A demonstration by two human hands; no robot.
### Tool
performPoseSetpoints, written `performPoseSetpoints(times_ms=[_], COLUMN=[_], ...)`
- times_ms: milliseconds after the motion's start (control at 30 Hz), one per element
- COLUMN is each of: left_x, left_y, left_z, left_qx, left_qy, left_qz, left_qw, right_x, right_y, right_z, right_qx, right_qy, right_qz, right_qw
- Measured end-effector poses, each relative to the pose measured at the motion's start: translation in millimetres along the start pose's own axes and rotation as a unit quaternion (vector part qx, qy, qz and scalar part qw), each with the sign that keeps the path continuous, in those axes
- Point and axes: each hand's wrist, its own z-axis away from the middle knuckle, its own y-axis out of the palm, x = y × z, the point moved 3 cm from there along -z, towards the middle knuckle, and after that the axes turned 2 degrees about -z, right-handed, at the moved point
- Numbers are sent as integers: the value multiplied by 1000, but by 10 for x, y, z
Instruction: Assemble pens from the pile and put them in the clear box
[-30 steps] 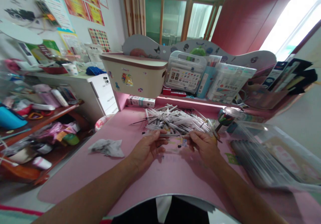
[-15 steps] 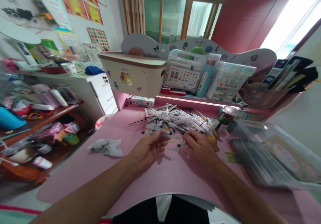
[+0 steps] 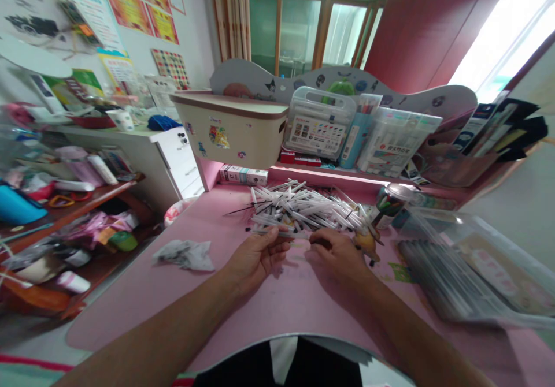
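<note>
My left hand pinches a clear, slim pen barrel between thumb and forefinger, the other fingers loosely curled. The barrel points right, toward my right hand. Closed fingertips of that right hand meet at the barrel's right end; what lies between them is hidden. Just beyond both hands is a heap of white pen tubes, with dark thin pieces sticking out to the left. A small yellow-brown figure stands right of my right hand.
A crumpled white tissue lies on the pink desk at left. On the right sits an open clear plastic case holding rows of pens. Behind the heap are a can of pens and a shelf with a cream box and marker cases.
My right hand has shifted slightly left, its fingers now at the barrel's end. The small dark-tipped piece seen below its fingertips no longer shows there. My left hand has stayed put.
</note>
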Motion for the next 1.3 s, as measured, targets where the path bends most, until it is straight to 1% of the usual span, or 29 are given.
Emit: performPoseSetpoints(times_ms=[67, 133, 200, 233, 300, 433, 600, 800, 900, 1100, 1300], left_x=[-5, -6, -2, 1, 4, 4, 17, 15, 6, 39, 47], left_y=[13, 27, 38, 44, 56, 79, 67, 50, 55, 42, 55], left_z=[1, 2, 4, 6, 13, 28, 15, 0, 5, -7, -1], left_qx=[-7, -11, -16, -18, -16, -12, -11, -18, -22, 6, 15], left_qy=[1, -1, -4, -6, -8, -8, -1, 13, 16, 12, 10], left_qz=[-6, -11, -15, -17, -19, -19, -15, -18, -15, -19, -30], left_qw=[1000, 1000, 1000, 1000, 1000, 1000, 1000, 1000, 1000, 1000, 999], right_x=[4, 18, 36, 42, 40, -12, -38, -63, -51, 53, 42], right_y=[-50, -64, -59, -53, -38, 2, 46, 15, 18, 4, -1], right_z=[-14, -20, -17, -12, 1, 24, 16, 2, 6, 19, 19], right_qx=[-30, -46, -60, -64, -66, -64, -60, -83, -76, -83, -76], right_qy=[59, 101, 122, 125, 126, 129, 108, 100, 104, 95, 96], right_qz=[-128, -229, -292, -306, -304, -255, -259, -224, -218, -205, -213], right_qw=[990, 967, 947, 942, 942, 956, 958, 966, 967, 971, 969])
